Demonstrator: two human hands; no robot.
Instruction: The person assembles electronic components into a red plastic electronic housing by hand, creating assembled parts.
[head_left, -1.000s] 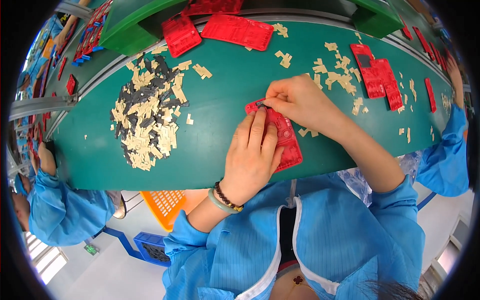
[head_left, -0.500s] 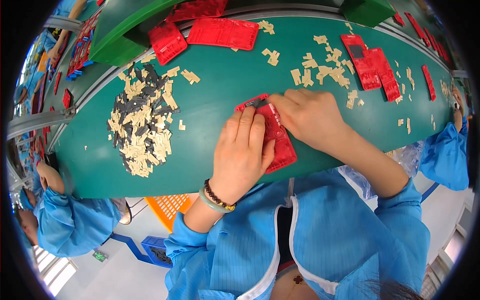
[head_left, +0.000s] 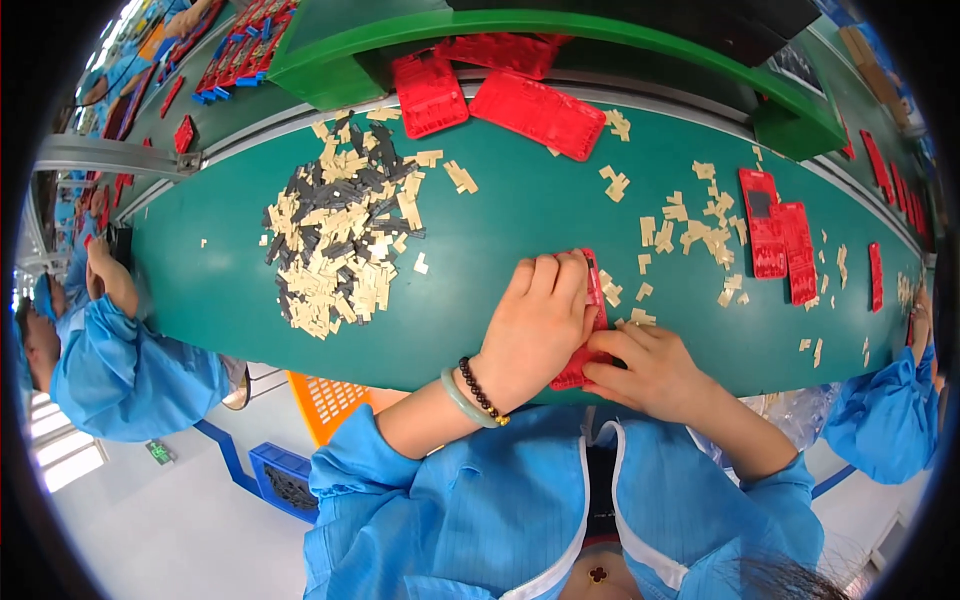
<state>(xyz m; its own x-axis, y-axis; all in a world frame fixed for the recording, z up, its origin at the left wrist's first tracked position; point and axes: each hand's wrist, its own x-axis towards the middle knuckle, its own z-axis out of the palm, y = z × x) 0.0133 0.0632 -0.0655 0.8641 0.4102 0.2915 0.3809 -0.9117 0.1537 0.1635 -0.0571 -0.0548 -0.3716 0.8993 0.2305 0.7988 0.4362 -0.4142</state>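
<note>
Red panel point(head_left: 571, 374) under both hands near the worktop's point(head_left: 480, 245) front edge

The panel lies lengthwise away from the person, partly hidden. The left hand point(head_left: 540, 312) is curled closed over its upper part, gripping it. The right hand point(head_left: 650, 370) has bent fingers at the panel's lower right side; whether they pinch anything cannot be told. Beyond it, cream pieces point(head_left: 705, 238) are scattered, with two red housings point(head_left: 797, 255) touching to their right. On the left rises a mixed pile point(head_left: 335, 240) of cream and dark grey pieces. More red shells point(head_left: 538, 113) lie at the far edge, by a green frame point(head_left: 330, 85). Below the worktop is an orange basket point(head_left: 328, 402).
</note>
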